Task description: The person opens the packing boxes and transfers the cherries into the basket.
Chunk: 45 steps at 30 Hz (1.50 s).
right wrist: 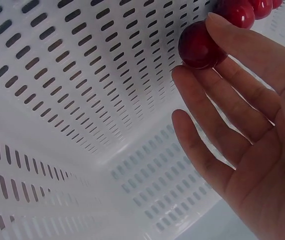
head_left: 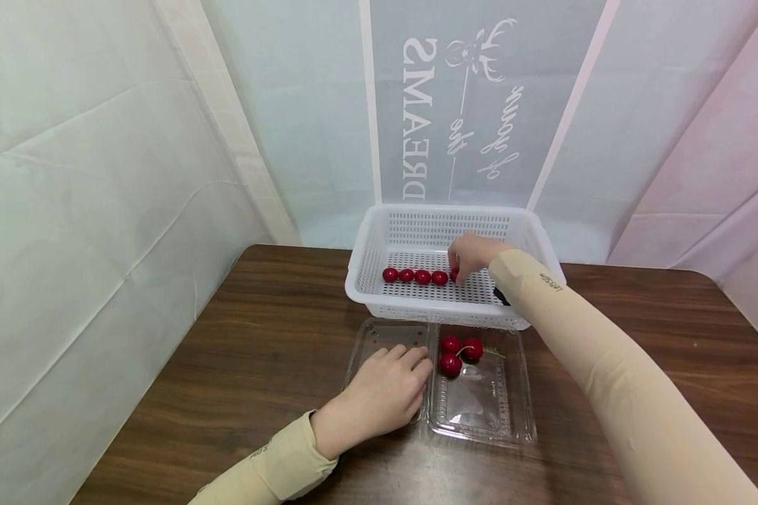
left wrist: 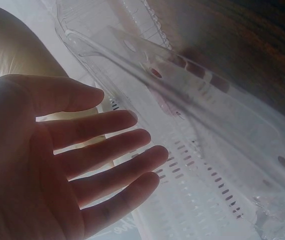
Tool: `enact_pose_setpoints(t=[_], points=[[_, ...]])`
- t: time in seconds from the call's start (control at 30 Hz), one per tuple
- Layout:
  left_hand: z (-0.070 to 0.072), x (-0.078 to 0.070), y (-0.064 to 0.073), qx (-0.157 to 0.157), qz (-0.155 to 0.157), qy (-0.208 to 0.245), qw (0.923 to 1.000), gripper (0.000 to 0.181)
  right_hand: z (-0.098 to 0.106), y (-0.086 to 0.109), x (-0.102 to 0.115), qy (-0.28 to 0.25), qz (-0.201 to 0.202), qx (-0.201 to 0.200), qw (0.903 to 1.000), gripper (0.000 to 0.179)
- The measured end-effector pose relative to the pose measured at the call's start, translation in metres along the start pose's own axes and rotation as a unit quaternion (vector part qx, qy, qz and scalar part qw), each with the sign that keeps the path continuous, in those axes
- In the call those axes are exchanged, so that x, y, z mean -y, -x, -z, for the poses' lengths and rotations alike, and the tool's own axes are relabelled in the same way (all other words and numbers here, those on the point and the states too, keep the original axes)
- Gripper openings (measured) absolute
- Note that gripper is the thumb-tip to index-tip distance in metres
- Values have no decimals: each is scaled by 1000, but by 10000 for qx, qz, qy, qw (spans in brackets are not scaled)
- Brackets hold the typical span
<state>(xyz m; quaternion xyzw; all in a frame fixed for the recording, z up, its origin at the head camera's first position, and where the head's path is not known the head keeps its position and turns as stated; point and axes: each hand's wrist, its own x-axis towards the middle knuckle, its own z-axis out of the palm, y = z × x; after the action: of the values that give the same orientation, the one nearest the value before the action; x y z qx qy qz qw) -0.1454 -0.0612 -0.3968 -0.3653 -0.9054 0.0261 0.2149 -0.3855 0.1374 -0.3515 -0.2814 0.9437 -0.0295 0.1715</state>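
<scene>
Inside the white plastic basket (head_left: 388, 306), my right hand (head_left: 474, 252) pinches a dark red cherry (right wrist: 200, 46) between thumb and fingers, close to the basket floor. That cherry is at the right end of a row of several cherries (head_left: 422, 277) lying on the perforated floor. My left hand (head_left: 382, 393), fingers extended and slightly spread, rests over the lid half of a clear plastic clamshell box (head_left: 439, 428) in front of the basket. Three more cherries (head_left: 450, 364) lie in the box's right half, one with a green stem (head_left: 493, 352).
The basket and box stand on a dark wood-grain table (head_left: 259, 337). Behind them hangs a pale grey curtain (head_left: 328, 105) with white lettering, and white cloth (head_left: 101, 210) covers the left side. The basket's walls rise around my right hand.
</scene>
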Motion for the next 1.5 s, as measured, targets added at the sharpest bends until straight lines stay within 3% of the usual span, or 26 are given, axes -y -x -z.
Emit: enact_pose_setpoints(t=[1.03, 1.5], points=[[4, 0, -1, -113, -21, 0, 9999, 20, 1, 1, -2, -95, 73, 81, 9999, 32], [3, 0, 0, -146, -18, -23, 9999, 19, 4, 0, 0, -68, -19, 45, 10000, 21]])
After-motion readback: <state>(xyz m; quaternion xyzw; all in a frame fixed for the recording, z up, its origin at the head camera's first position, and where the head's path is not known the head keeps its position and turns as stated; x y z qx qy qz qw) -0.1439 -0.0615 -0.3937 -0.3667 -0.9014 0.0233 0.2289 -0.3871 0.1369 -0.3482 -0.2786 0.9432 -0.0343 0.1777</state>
